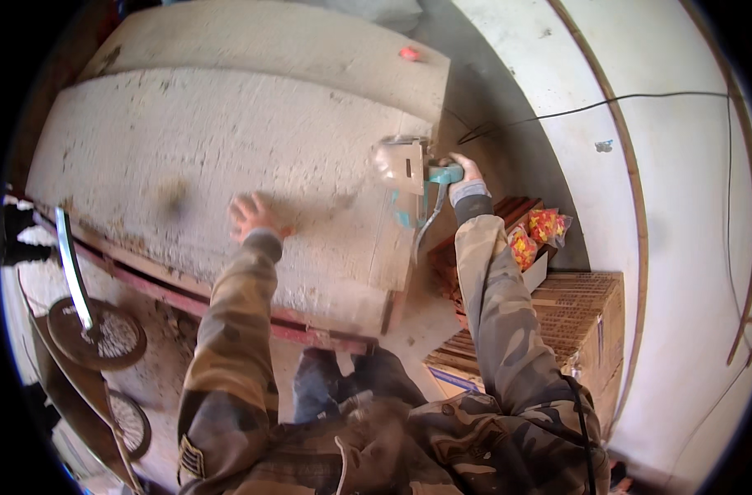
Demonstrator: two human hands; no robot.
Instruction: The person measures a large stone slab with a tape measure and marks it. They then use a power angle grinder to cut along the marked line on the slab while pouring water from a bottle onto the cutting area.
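Observation:
A large dusty pale board (128, 140) with a pitted surface lies in front of me. On it rests my left hand (256, 216), palm down with the fingers spread. At the board's right end my right hand (467, 175) grips the teal handle of a handheld circular saw (405, 169). The saw has a pale metal plate with a slot, and a cord hangs down beside its handle. Dust or blur hides its blade, so I cannot tell whether it touches the board.
A red object (409, 54) lies on another board at the back. Cardboard boxes (591, 330) and red-yellow packets (544, 225) are at the right. A black cable (591, 107) runs along the white wall. Spoked wheels (112, 334) and a metal bar (75, 272) stand at the left.

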